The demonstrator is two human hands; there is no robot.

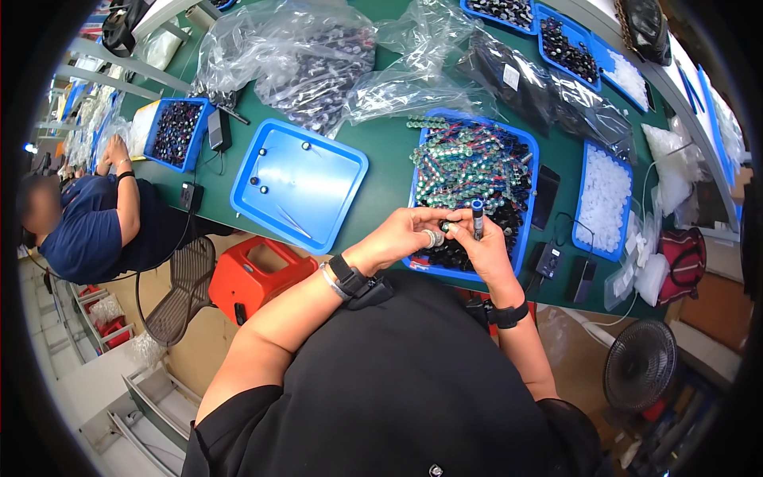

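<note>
Both hands meet over a blue tray [534,187] on the green table. My left hand [397,238] is closed, its fingertips pinching a small round dark part [446,226]. A small pale, ribbed piece [433,238] shows by its thumb; its kind is unclear. My right hand [489,253] is closed around an upright marker pen [478,213] with a dark barrel and blue band, and its thumb and fingertips touch the same dark part. Beneath the hands, the tray holds a heap of greenish beaded strips [461,167] and loose small black pieces [457,256].
Left of me, a blue tray [350,195] holds several small dark round parts and tweezers [294,222]. Clear plastic bags [318,71] lie behind. A tray of white pieces [604,199] stands right. A person [95,215] sits left near a red stool [258,274]; a fan [640,362] stands right.
</note>
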